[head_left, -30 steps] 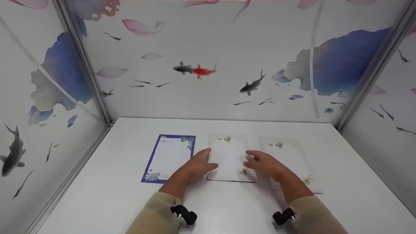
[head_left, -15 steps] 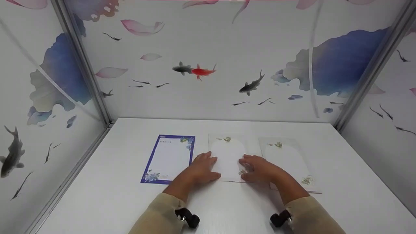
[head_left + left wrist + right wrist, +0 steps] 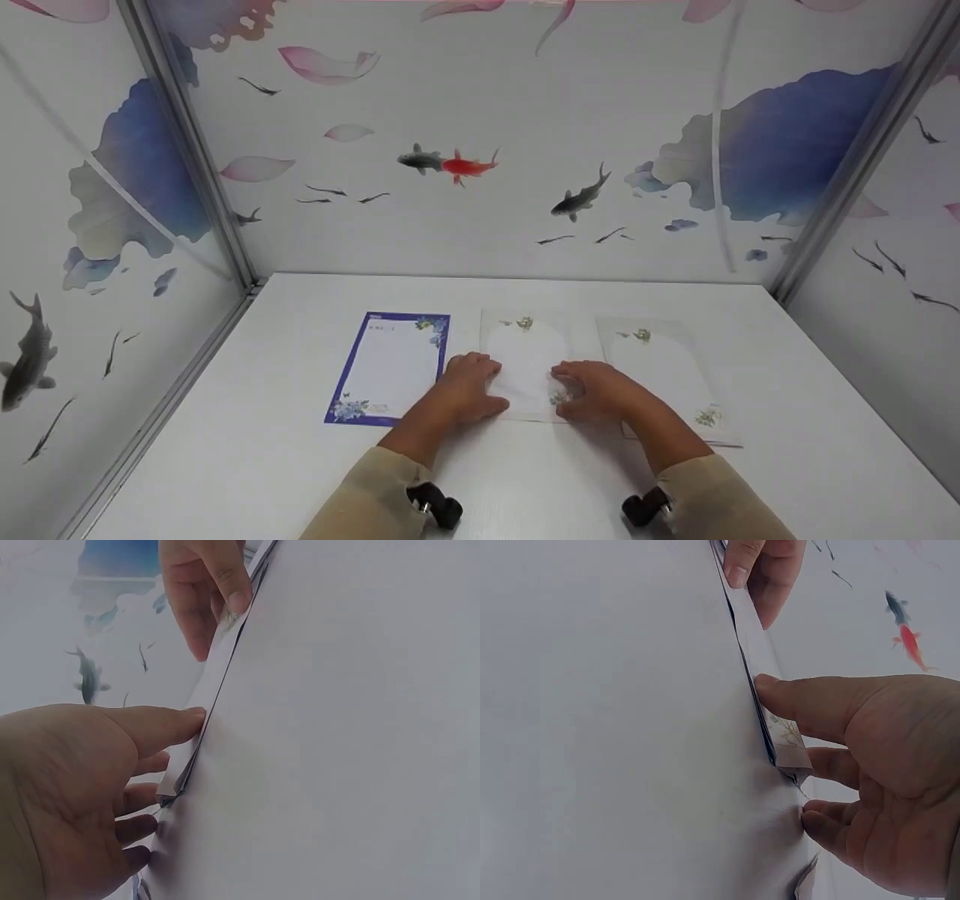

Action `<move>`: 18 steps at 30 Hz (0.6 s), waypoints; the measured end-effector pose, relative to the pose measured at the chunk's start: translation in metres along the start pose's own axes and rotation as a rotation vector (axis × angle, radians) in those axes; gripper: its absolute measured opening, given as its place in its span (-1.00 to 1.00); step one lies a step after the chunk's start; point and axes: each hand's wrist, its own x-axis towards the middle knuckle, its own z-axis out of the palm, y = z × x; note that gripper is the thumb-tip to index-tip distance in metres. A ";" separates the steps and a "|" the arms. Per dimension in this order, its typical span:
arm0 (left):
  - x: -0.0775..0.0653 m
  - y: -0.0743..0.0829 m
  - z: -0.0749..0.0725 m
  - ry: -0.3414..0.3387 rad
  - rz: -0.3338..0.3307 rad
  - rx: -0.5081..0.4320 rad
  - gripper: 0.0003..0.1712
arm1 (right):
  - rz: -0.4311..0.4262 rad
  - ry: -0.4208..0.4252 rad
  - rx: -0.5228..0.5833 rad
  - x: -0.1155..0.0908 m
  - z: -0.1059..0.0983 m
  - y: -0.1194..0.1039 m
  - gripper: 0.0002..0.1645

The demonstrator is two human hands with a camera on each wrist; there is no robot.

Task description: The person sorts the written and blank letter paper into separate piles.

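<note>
A stack of floral stationery paper point(image 3: 525, 360) lies flat between my two hands in the head view. My left hand point(image 3: 469, 386) rests at its left edge, thumb laid on the near corner and fingers along the side. Opposite it, my right hand point(image 3: 596, 390) touches the right edge the same way, near the printed leaves. In the left wrist view, the left thumb point(image 3: 172, 726) presses on the sheets' near edge. Slightly separated layers of the stack point(image 3: 776, 739) show in the right wrist view beside the right hand point(image 3: 900, 780).
A purple-bordered sheet point(image 3: 401, 360) with blue flowers lies to the left on the white table point(image 3: 517, 487). To the right is another floral stack point(image 3: 660, 375), partly covered by the right forearm. White walls point(image 3: 480, 90) printed with fish enclose the back and sides.
Both hands have come down and nearer to me, closer together, onto the middle stack's sides. Over the last half second they have barely moved; the sheets on either side stay put.
</note>
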 end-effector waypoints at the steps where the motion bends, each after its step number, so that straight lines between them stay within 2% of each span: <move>1: 0.000 0.001 0.000 0.007 -0.007 0.005 -0.19 | 0.008 0.004 0.005 0.000 0.000 -0.001 -0.18; 6: 0.000 0.003 0.001 0.041 -0.011 0.027 -0.25 | 0.024 0.024 0.006 -0.001 -0.001 -0.006 -0.24; 10: 0.000 0.003 0.000 0.069 -0.012 -0.026 -0.30 | 0.021 0.048 0.009 -0.001 0.000 -0.006 -0.31; 14: -0.001 0.004 -0.002 0.089 -0.019 -0.102 -0.34 | -0.022 0.093 0.032 -0.002 0.000 -0.002 -0.44; 18: -0.002 0.005 -0.004 0.097 -0.017 -0.114 -0.35 | -0.053 0.118 0.032 -0.002 -0.001 -0.002 -0.52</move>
